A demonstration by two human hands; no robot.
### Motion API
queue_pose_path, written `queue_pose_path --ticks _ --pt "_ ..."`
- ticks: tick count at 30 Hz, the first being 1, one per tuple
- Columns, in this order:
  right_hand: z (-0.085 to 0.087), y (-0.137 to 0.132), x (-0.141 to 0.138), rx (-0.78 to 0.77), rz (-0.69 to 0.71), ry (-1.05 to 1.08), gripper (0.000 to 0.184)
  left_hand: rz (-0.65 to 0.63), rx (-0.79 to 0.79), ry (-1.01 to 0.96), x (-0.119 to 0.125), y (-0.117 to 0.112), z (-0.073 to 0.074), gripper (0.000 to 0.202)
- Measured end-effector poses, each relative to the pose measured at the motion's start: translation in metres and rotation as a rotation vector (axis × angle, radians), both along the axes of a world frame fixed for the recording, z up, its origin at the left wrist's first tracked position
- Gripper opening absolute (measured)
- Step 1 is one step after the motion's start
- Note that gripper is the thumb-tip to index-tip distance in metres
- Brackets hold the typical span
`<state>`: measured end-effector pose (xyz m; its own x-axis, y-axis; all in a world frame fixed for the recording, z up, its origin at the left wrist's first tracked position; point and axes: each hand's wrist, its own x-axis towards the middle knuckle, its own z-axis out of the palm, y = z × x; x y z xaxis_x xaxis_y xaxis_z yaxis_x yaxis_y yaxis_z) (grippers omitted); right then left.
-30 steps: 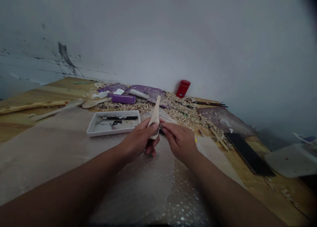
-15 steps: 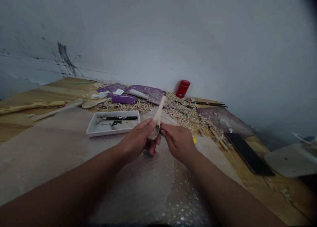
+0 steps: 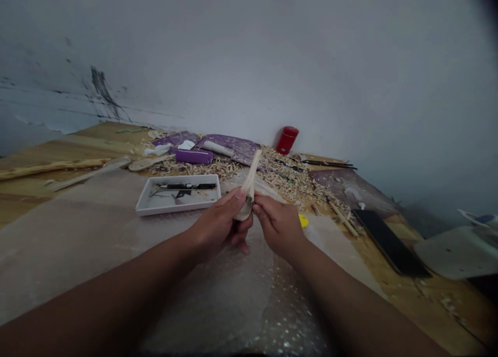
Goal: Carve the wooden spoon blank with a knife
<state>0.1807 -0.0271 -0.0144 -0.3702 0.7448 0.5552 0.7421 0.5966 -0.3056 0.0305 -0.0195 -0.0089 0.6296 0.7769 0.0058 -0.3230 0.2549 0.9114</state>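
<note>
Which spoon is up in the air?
The pale wooden spoon, held handle-up in the left hand, right hand touching its bowl. The short spoon and long spoon lie flat farther left, untouched.

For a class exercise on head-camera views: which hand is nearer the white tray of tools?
Left. The left hand sits off the right front corner of the white tray, not touching it; the right hand is farther away, on the other side of the pale wooden spoon.

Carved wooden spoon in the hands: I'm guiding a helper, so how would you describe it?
At the back of the workbench lies a heap of wood shavings. In front of it, the pale carved wooden spoon stands handle-up between the left hand and right hand. Unlike the wooden spoon lying further left, it is held.
</note>
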Motion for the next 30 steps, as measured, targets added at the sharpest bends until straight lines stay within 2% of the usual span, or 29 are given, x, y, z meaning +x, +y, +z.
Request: queue_pose_path --ticks 4,9,18,22,27,30 --pt "0.0032 -0.0013 -0.0002 -0.032 0.057 0.062 0.022 0.009 0.006 -0.012 0.0001 0.0002 0.0013 0.030" --pt "0.0073 -0.0011 0.0016 -0.074 0.105 0.063 0.021 -0.016 -0.069 -0.034 -0.0003 0.0004 0.0032 0.034" --pt "0.0079 -0.0019 0.0038 -0.022 0.141 -0.016 0.021 -0.072 -0.233 -0.114 -0.0018 -0.0008 0.0035 0.039" --pt "0.0074 -0.0022 0.0029 0.000 0.129 -0.012 0.023 -0.088 -0.216 -0.134 -0.0035 -0.0003 0.0038 0.039" --pt "0.0057 0.0010 0.0071 -0.001 0.209 0.005 0.023 -0.129 -0.237 -0.141 -0.0047 0.0008 0.0082 0.039" --pt "0.0039 0.0025 0.0089 0.031 0.208 0.035 0.022 -0.084 -0.214 -0.139 -0.0050 0.0031 0.0098 0.037"
